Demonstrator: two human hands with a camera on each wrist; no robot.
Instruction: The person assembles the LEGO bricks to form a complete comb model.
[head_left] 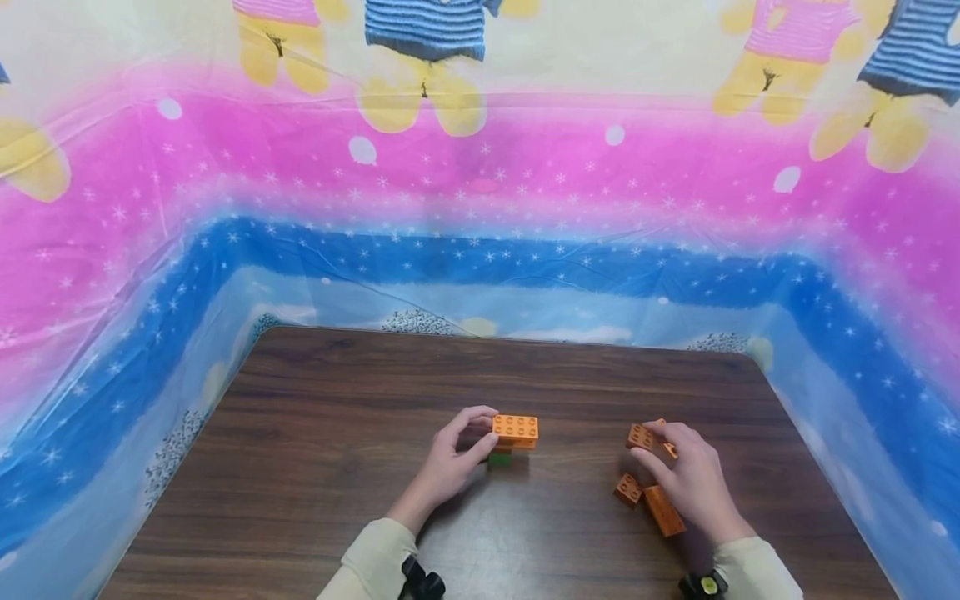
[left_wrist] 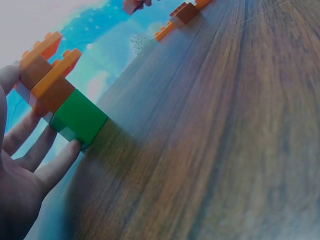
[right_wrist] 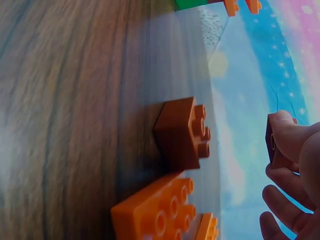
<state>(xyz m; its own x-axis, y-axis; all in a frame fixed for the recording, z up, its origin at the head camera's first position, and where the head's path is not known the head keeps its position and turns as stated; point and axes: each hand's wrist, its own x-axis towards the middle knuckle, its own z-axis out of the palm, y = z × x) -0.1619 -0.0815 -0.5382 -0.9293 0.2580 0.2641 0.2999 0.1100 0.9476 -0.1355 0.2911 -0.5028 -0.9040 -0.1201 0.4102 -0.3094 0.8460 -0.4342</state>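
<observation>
My left hand (head_left: 448,461) grips a small tower of toy building bricks, thumb on its near side. An orange eight-stud brick (head_left: 515,427) tops the tower, and a green brick (left_wrist: 80,119) forms its base on the table. Brown and orange layers alternate between them in the left wrist view. Over to the right, my right hand (head_left: 696,477) pinches a small brown brick (head_left: 640,436) between thumb and fingers, above the table. Below it lie another small brown brick (right_wrist: 179,132) and a longer orange brick (head_left: 664,510).
A further orange brick (head_left: 670,450) shows partly behind the right hand. The dark wood-grain table (head_left: 337,375) ends at a rounded far edge. Around it hangs a printed pink and blue cloth (head_left: 480,200).
</observation>
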